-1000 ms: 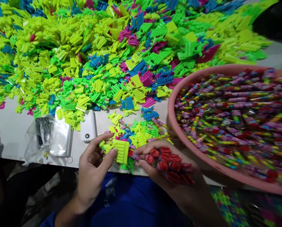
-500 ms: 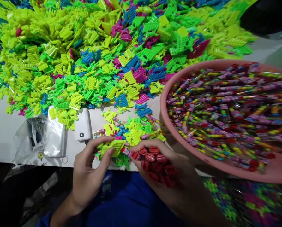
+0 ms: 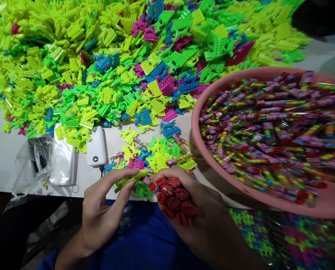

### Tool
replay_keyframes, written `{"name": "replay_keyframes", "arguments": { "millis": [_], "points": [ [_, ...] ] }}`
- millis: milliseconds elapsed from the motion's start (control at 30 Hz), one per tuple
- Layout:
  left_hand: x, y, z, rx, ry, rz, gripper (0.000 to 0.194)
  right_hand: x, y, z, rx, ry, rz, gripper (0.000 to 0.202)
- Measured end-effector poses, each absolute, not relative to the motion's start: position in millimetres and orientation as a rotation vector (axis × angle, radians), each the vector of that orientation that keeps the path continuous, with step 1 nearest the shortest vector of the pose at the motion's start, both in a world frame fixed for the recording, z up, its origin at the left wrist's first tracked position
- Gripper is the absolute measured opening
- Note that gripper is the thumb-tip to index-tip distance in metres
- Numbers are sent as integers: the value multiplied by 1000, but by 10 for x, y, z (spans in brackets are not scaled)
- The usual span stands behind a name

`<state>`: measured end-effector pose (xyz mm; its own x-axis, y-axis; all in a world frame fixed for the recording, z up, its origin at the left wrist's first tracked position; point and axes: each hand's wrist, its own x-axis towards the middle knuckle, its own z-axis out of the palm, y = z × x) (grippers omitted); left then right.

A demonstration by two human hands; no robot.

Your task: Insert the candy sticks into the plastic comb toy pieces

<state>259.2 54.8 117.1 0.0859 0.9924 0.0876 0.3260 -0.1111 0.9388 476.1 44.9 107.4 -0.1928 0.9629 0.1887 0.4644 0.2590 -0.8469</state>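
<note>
Between thumb and fingers, my left hand [image 3: 105,210] pinches a yellow plastic piece [image 3: 132,179] with a ribbed side. My right hand [image 3: 203,202] is wrapped round a bundle of candy tubes [image 3: 174,198], their red caps facing me. One tube with a red cap [image 3: 150,183] sticks out toward the yellow piece; whether the two touch I cannot tell. Just beyond my hands lies a small heap of yellow, green, blue and pink plastic pieces [image 3: 158,157], with a few candy tubes [image 3: 181,140] among them.
A large pile of bright plastic pieces [image 3: 99,75] covers the back of the table. At right stands a pink basin [image 3: 197,131] full of candy tubes. A white power bank [image 3: 96,146] with a cable and clear plastic bags [image 3: 62,161] lie at left. More coloured pieces [image 3: 296,240] sit below the basin.
The yellow piece in my left hand has turned nearly edge-on. My right hand has tilted, bringing the red caps further left and more into view. The camera view has shifted slightly.
</note>
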Motion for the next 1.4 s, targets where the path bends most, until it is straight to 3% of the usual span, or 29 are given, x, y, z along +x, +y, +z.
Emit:
{"name": "replay_keyframes", "arguments": {
  "millis": [367, 567, 700, 933, 1067, 1400],
  "points": [
    [2521, 630, 1171, 1326, 1435, 1096, 14, 4824, 569, 1013, -1098, -1814, 992, 58],
    [2486, 644, 1149, 1240, 1396, 1100, 29, 4841, 490, 1037, -1107, -1811, 960, 61],
    [2432, 644, 1066, 1203, 1157, 1082, 10, 4833, 435, 1040, -1132, -1722, 958, 57],
    [2277, 569, 970, 964, 1145, 944, 16, 4882, 534, 993, -1260, -1316, 1356, 6],
    [2317, 550, 1035, 931, 1099, 945, 22, 4889, 567, 958, -1269, -1180, 1523, 13],
    [2641, 563, 1205, 934, 1009, 954, 9, 4856, 530, 833, -1162, -1151, 1615, 12]
  ]
}}
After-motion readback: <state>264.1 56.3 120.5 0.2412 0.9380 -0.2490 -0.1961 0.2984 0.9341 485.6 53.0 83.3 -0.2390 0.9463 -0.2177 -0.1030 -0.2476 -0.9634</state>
